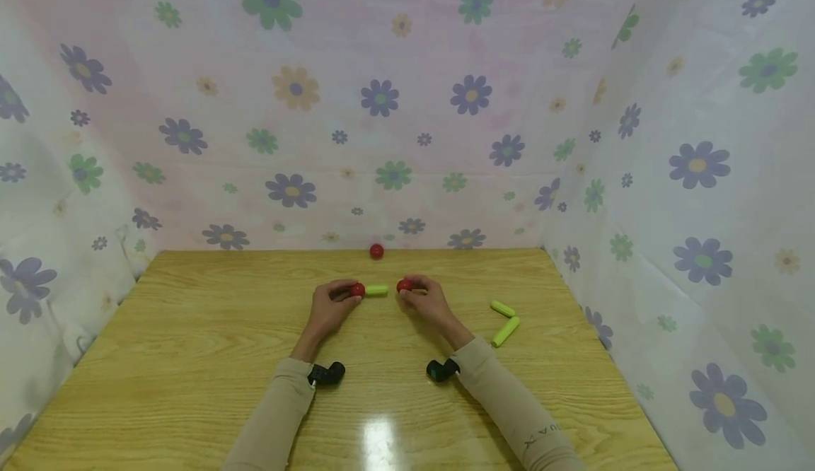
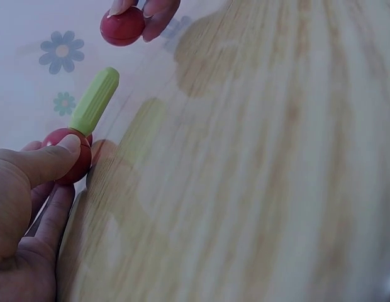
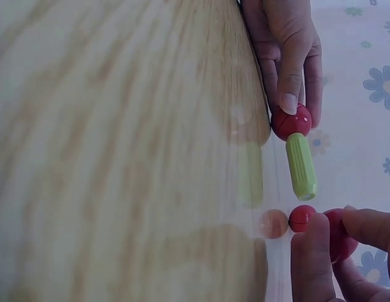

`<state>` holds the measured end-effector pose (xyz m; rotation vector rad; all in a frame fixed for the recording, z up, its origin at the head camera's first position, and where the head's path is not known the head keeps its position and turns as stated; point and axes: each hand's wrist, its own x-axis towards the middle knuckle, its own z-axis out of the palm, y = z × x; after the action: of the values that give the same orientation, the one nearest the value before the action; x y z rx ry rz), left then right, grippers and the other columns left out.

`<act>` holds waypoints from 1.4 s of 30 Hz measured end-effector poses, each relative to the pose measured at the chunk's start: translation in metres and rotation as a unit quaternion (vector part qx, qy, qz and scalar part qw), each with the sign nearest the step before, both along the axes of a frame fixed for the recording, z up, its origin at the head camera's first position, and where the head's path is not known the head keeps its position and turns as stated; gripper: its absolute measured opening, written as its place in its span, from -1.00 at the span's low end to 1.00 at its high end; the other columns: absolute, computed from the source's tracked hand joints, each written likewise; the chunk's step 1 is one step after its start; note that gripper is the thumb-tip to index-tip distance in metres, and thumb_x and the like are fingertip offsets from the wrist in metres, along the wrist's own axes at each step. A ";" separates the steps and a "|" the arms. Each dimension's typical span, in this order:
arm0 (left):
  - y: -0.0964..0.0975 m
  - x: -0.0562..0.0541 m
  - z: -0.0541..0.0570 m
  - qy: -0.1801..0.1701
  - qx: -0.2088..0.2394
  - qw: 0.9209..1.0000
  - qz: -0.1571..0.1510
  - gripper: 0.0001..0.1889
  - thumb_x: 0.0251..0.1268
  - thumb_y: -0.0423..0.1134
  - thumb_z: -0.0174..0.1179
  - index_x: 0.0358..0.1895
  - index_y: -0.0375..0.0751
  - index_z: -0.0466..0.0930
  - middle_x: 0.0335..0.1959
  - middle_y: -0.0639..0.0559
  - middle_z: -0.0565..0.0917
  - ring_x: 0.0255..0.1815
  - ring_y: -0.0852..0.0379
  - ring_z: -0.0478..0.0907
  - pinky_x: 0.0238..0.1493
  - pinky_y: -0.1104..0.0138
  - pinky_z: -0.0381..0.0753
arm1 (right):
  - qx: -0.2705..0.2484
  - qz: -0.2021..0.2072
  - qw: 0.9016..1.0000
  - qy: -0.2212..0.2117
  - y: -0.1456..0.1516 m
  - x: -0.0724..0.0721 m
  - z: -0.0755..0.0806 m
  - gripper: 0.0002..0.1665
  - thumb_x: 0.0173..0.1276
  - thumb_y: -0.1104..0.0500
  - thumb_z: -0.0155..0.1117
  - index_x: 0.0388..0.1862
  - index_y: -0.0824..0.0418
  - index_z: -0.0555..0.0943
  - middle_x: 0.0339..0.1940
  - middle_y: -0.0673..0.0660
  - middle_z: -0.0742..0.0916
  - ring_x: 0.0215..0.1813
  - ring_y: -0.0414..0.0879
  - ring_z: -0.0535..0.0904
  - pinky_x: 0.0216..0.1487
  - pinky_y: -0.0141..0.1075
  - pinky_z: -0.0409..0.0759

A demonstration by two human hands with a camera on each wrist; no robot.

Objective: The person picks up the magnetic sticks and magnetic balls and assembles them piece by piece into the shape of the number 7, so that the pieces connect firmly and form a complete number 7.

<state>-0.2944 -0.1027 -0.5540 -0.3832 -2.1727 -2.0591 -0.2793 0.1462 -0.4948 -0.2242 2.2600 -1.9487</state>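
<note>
In my left hand [image 1: 330, 305] a glossy red ball [image 1: 357, 290] is pinched between thumb and fingers. A short ridged light-green rod [image 1: 377, 291] extends from that ball toward the right, its far end free; the left wrist view shows the rod [image 2: 95, 100] meeting the ball [image 2: 75, 157]. Across a small gap, my right hand [image 1: 429, 301] pinches a second red ball [image 1: 404, 286] with thumb and fingertips. The right wrist view has this ball [image 3: 338, 236] partly covered by the fingers, just below the rod's free end [image 3: 304, 182].
A third red ball [image 1: 376, 251] sits at the table's back edge, by the flowered cloth [image 1: 382, 138]. Two more green rods, one shorter [image 1: 503, 308] and one longer [image 1: 506, 332], lie right of my right hand on the wooden table [image 1: 191, 358]. Cloth also hangs at both sides.
</note>
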 end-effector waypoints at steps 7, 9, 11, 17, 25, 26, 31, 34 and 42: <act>0.001 -0.001 0.002 -0.005 -0.004 1.000 0.006 -0.61 0.21 -0.57 0.37 0.13 -0.56 0.63 0.14 -0.49 0.62 0.20 -0.38 0.59 0.20 0.19 0.68 | 0.008 -0.031 0.999 -0.008 -0.001 -0.013 -0.027 -0.55 0.48 0.32 0.28 0.28 0.48 0.52 0.17 0.43 0.60 0.04 0.07 0.69 0.00 -0.17 0.78; 0.001 -0.001 0.003 -0.004 -0.007 1.000 0.005 -0.61 0.21 -0.58 0.36 0.13 -0.57 0.62 0.14 -0.50 0.61 0.20 -0.39 0.58 0.21 0.17 0.67 | 0.014 -0.036 0.999 -0.013 -0.002 -0.014 -0.028 -0.56 0.46 0.31 0.30 0.26 0.45 0.54 0.16 0.40 0.62 0.03 0.03 0.69 -0.05 -0.26 0.77; 0.001 -0.001 0.003 -0.007 -0.007 1.000 0.006 -0.60 0.21 -0.60 0.35 0.14 -0.58 0.61 0.15 -0.49 0.61 0.21 -0.38 0.58 0.24 0.13 0.66 | 0.017 -0.037 0.999 -0.017 -0.002 -0.014 -0.028 -0.57 0.46 0.30 0.31 0.25 0.44 0.56 0.15 0.37 0.64 0.01 0.00 0.69 -0.09 -0.32 0.76; 0.000 -0.001 0.004 -0.008 -0.012 1.000 0.009 -0.59 0.22 -0.59 0.35 0.16 -0.58 0.60 0.17 -0.50 0.60 0.23 -0.38 0.57 0.27 0.05 0.62 | -0.016 -0.036 0.998 -0.048 -0.002 -0.019 -0.029 -0.56 0.46 0.32 0.31 0.26 0.45 0.54 0.10 0.34 0.65 -0.13 -0.08 0.69 -0.16 -0.35 0.77; 0.000 -0.001 0.002 -0.006 -0.006 1.000 0.010 -0.59 0.23 -0.56 0.36 0.16 -0.56 0.61 0.17 -0.50 0.60 0.23 -0.37 0.58 0.25 0.09 0.64 | -0.024 -0.034 0.997 -0.060 0.000 -0.025 -0.031 -0.60 0.48 0.35 0.26 0.24 0.47 0.55 0.03 0.30 0.65 -0.19 -0.13 0.66 -0.20 -0.41 0.75; -0.001 -0.001 0.001 -0.007 -0.006 1.000 0.011 -0.59 0.23 -0.56 0.36 0.16 -0.56 0.61 0.17 -0.50 0.60 0.23 -0.37 0.58 0.24 0.10 0.64 | -0.021 -0.033 0.997 -0.059 0.000 -0.026 -0.031 -0.60 0.48 0.35 0.26 0.24 0.47 0.55 0.03 0.30 0.65 -0.17 -0.13 0.66 -0.19 -0.41 0.74; -0.001 -0.001 0.001 -0.009 -0.007 1.000 0.013 -0.60 0.23 -0.55 0.37 0.15 -0.54 0.62 0.17 -0.48 0.60 0.23 -0.36 0.58 0.21 0.22 0.67 | -0.007 -0.035 0.998 -0.057 -0.001 -0.027 -0.033 -0.60 0.47 0.33 0.28 0.22 0.46 0.57 0.04 0.30 0.65 -0.07 -0.09 0.65 -0.10 -0.36 0.75; -0.001 0.000 0.000 -0.005 -0.012 1.000 0.015 -0.59 0.23 -0.54 0.38 0.15 -0.54 0.62 0.17 -0.47 0.60 0.23 -0.36 0.58 0.18 0.31 0.68 | -0.003 -0.038 0.998 -0.057 -0.002 -0.026 -0.034 -0.59 0.45 0.33 0.29 0.22 0.47 0.57 0.06 0.31 0.65 -0.02 -0.06 0.64 -0.05 -0.33 0.76; 0.001 -0.001 0.002 -0.012 -0.013 1.000 0.021 -0.60 0.23 -0.55 0.37 0.16 -0.53 0.62 0.18 -0.47 0.60 0.24 -0.34 0.57 0.25 0.16 0.65 | -0.007 -0.042 0.998 -0.055 -0.003 -0.028 -0.033 -0.59 0.44 0.31 0.33 0.21 0.45 0.58 0.04 0.29 0.66 -0.04 -0.07 0.64 -0.05 -0.34 0.75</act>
<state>-0.2955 -0.1012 -0.5516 -0.3145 -2.2027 -2.0268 -0.3074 0.1428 -0.5282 -0.0241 2.2201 -1.9670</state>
